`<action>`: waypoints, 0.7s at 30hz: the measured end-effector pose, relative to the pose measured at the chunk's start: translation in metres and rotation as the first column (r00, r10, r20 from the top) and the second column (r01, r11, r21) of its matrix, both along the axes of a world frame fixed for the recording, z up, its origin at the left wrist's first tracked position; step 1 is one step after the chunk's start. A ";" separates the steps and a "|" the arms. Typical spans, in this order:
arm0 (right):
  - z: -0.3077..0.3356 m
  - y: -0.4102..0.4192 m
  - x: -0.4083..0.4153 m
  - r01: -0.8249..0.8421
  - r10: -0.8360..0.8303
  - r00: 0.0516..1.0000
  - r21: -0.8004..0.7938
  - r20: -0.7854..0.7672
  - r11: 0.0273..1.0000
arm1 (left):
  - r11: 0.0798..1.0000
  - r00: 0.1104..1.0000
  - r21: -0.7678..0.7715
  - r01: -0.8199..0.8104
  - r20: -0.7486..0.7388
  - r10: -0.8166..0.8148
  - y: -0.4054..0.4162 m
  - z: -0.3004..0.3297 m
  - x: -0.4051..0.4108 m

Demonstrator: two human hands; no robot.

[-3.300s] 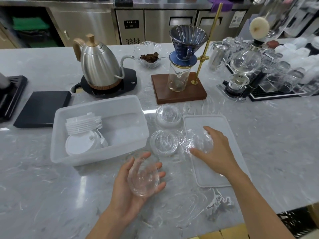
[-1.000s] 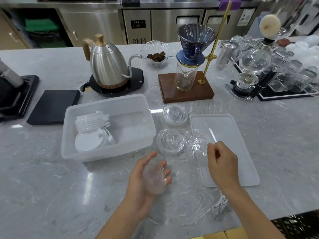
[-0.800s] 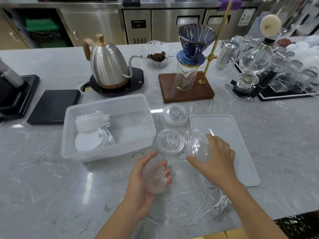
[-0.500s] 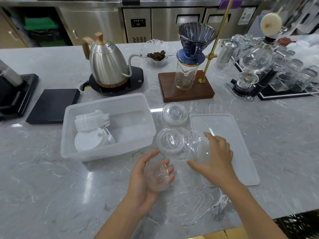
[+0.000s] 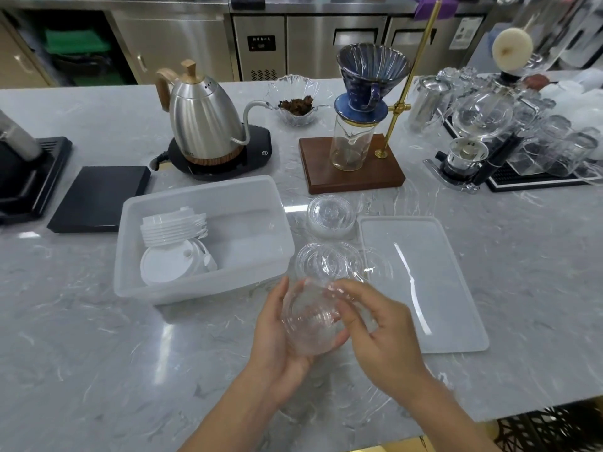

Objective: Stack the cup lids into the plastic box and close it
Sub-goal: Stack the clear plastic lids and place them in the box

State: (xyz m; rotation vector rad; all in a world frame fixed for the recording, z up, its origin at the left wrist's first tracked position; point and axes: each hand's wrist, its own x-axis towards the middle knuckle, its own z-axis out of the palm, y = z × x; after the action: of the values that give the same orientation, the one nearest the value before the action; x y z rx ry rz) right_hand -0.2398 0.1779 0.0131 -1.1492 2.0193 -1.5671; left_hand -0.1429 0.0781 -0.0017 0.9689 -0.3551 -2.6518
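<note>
On the grey marble table [image 5: 98,337], the open plastic box [image 5: 202,282] sits left of centre with white cup lids [image 5: 173,228] stacked in its left end. Just right of it lie clear lids [image 5: 321,261], another clear pile [image 5: 331,215] behind them. In front, the left hand [image 5: 277,340] cups a stack of clear dome lids [image 5: 310,324] from below, fingers curled around it, while the right hand [image 5: 381,334] pinches the stack's upper rim. Further right, the box's lid [image 5: 424,282] lies flat on the table.
</note>
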 end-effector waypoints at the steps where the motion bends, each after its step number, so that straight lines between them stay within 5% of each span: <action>1: -0.002 0.001 0.004 -0.057 0.057 0.998 0.011 -0.040 0.998 | 1.000 1.000 -0.017 0.004 0.003 -0.004 -0.001 0.000 0.000; 7: -0.019 0.004 0.016 -0.278 0.290 0.955 0.162 -0.058 0.947 | 1.000 0.998 -0.013 0.005 0.061 -0.004 -0.003 -0.002 0.002; 13: -0.025 0.002 0.020 -0.312 0.317 0.949 0.180 0.000 0.933 | 0.995 0.999 0.101 -0.024 0.036 0.021 -0.004 -0.005 0.007; 21: -0.022 0.000 0.009 -0.362 0.373 0.927 0.181 -0.030 0.914 | 1.000 0.999 0.006 -0.007 -0.050 0.007 -0.004 -0.007 0.009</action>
State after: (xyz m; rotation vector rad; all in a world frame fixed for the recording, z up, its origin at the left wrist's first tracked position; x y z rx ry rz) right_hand -0.2304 0.1777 -0.0089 -1.4249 1.7998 -1.1600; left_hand -0.1336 0.0745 -0.0091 0.9019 -0.3322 -2.6668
